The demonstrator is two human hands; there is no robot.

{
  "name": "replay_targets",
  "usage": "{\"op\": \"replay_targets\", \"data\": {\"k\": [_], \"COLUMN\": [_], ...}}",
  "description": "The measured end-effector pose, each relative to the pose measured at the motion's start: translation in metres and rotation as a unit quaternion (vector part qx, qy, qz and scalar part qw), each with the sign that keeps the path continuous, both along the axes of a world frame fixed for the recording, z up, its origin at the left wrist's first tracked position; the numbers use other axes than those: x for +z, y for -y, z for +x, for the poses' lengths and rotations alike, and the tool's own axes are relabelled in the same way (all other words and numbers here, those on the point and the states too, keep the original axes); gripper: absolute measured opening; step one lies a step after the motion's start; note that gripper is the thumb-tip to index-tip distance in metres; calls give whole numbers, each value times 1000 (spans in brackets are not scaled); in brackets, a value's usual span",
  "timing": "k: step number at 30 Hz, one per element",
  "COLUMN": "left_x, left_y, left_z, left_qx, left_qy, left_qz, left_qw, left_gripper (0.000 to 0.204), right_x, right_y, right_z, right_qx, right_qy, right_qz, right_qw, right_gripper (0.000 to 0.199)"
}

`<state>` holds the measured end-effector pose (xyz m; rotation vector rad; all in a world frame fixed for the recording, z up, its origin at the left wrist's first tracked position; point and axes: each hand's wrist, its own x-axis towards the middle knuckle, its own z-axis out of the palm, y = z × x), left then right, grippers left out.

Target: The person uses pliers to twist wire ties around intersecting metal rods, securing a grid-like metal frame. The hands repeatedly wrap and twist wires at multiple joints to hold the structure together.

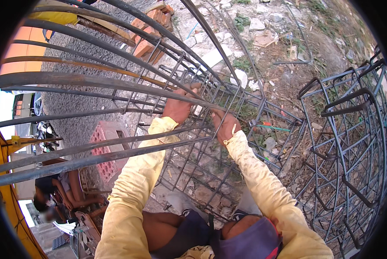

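Long dark steel rebars [94, 84] fan in from the left and run into a cage of thinner bars and square stirrups [198, 159] in front of me. At the cage's far side my left hand [178, 105] is closed around one thick rebar, which partly covers its fingers. Just to its right, my right hand [226, 126] is below the same rebar, its fingers pinched together close to the bar. A thin stirrup bar crosses in front of that hand. Whatever its fingers hold is hidden. Yellowish sleeves cover both my forearms.
Another bent-bar cage [344, 142] stands at the right. Orange bricks [150, 34] are stacked at the back beside a grey gravel heap [68, 64]. A reddish crate [109, 149] sits at the left; beyond it a person [61, 190] is seated. Rubble covers the ground.
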<state>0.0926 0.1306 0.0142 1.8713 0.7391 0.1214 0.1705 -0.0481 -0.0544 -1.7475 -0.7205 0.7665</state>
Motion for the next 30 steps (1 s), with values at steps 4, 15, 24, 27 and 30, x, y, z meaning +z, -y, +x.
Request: {"op": "replay_targets", "data": {"k": [4, 15, 24, 27, 30], "left_x": [20, 35, 17, 16, 18], "left_y": [10, 10, 7, 10, 11], "left_z": [6, -4, 4, 8, 11], "left_qx": [-11, -118, -121, -119, -147], "left_qy": [18, 21, 13, -44, -52], "left_qz": [103, 130, 192, 148, 156], "left_qw": [995, 984, 974, 981, 975], "left_gripper": [31, 25, 32, 33, 27], "right_x": [-12, -5, -8, -15, -19], "right_y": [-3, 1, 1, 4, 4], "right_z": [-2, 1, 1, 4, 5], "right_qx": [5, 26, 21, 21, 23], "right_qy": [95, 68, 61, 90, 100], "right_qz": [15, 37, 50, 55, 56], "right_qw": [995, 997, 997, 994, 993], "right_gripper": [39, 41, 37, 37, 36]}}
